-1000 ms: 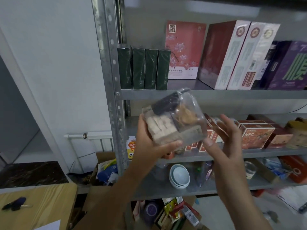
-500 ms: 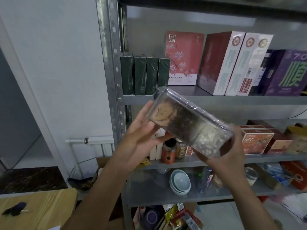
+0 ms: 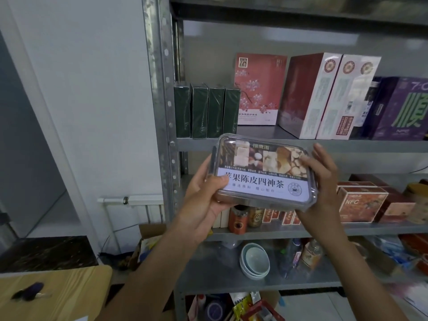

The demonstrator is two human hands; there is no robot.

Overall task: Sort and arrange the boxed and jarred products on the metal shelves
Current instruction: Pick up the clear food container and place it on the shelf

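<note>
Clear labelled tea box (image 3: 262, 173) (label up), before shelves

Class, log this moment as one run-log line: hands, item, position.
left hand: grips clear tea box | right hand: holds its other end | box: label facing camera, in front of metal shelves, not shelved

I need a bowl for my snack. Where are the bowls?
The bowls are stacked on the low shelf, centre of the head view, just left of the bottles and below the held tea box.
</note>
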